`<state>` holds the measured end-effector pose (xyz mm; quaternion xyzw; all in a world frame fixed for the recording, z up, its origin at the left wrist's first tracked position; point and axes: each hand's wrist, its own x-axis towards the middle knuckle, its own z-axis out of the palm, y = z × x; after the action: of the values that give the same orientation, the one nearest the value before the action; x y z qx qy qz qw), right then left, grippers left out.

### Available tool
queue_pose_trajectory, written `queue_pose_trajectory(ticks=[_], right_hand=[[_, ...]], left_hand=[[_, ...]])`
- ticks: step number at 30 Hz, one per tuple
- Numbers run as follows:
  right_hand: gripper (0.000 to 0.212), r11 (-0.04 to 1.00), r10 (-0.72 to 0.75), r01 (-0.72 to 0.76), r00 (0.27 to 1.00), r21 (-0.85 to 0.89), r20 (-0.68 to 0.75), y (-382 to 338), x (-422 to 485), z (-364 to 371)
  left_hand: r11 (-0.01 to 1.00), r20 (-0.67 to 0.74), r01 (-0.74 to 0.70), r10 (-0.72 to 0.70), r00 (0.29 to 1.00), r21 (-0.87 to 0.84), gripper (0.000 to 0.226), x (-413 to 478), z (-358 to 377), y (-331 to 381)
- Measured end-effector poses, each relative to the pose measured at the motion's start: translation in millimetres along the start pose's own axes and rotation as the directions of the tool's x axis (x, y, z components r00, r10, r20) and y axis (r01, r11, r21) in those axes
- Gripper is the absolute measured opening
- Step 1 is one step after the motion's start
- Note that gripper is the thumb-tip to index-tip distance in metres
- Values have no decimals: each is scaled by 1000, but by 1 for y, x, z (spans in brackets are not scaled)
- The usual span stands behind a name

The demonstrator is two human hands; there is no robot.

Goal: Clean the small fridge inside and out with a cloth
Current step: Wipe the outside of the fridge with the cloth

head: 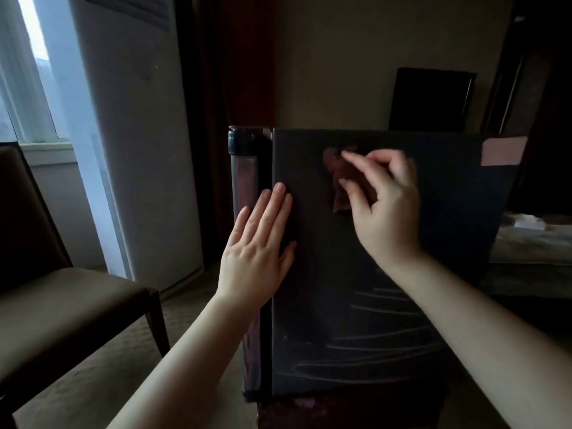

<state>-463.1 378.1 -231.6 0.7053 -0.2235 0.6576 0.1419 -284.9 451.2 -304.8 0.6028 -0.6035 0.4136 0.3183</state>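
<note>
Under both hands, in a dim room, stands a small black box-shaped fridge with a matte, flat dark panel facing the camera. Faint pale curved wipe streaks cross the lower part of that panel, below the right forearm. A pinkish rectangular patch sits at the panel's upper corner, to the right of the right hand. The fridge's glossy edge with a reddish sheen shows just left of the left hand; its inside is hidden from view.

The right hand grasps a small crumpled dark reddish-brown cloth, pinching it between thumb and curled fingers and holding it against the upper part of the panel. The cloth lies under and just left of those fingertips. The left hand is released, fingers straight and together, palm resting flat on the panel's left edge, below and left of the cloth.

Left of the left hand are a brown cushioned chair, a tall white floor-standing air conditioner and a bright window.
</note>
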Motion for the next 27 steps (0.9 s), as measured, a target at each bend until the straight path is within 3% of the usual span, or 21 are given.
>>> queue_pose_trajectory(ticks=[3, 5, 8, 11, 13, 18, 20, 22, 24, 27], right_hand=[[31, 993, 60, -71, 991, -96, -117, -5, 61, 0], [29, 985, 126, -112, 986, -128, 108, -9, 93, 4], [25, 980, 196, -145, 839, -139, 507, -14, 119, 21], [21, 989, 122, -146, 768, -14, 628, -29, 130, 44], [17, 986, 36, -128, 789, 107, 613, -35, 127, 58], [16, 891, -147, -130, 822, 434, 550, -29, 119, 40], [20, 921, -286, 121, 854, 371, 434, -30, 104, 24], [23, 900, -433, 361, 809, 245, 398, -30, 68, 12], [24, 872, -485, 463, 782, 157, 391, -19, 28, 3], [24, 891, -447, 450, 851, 55, 276, 7, 19, -9]], left_hand=[[1000, -35, 13, -14, 999, -19, 66, 3, -3, 2], [997, -109, -12, 4, 994, -76, 52, 9, -11, 4], [981, -272, -51, -2, 962, -189, 25, 36, -32, 0], [956, -274, 153, -221, 936, -251, 36, 75, -53, -12], [936, -212, 265, -315, 925, -233, 40, 94, -58, -22], [938, -210, 285, -325, 922, -199, 31, 106, -57, -36], [951, -209, 248, -284, 936, -183, 29, 105, -58, -39], [963, -206, 205, -239, 949, -173, 28, 103, -58, -43], [960, -213, 209, -247, 945, -186, 27, 103, -57, -45], [951, -231, 227, -274, 934, -209, 25, 102, -56, -41]])
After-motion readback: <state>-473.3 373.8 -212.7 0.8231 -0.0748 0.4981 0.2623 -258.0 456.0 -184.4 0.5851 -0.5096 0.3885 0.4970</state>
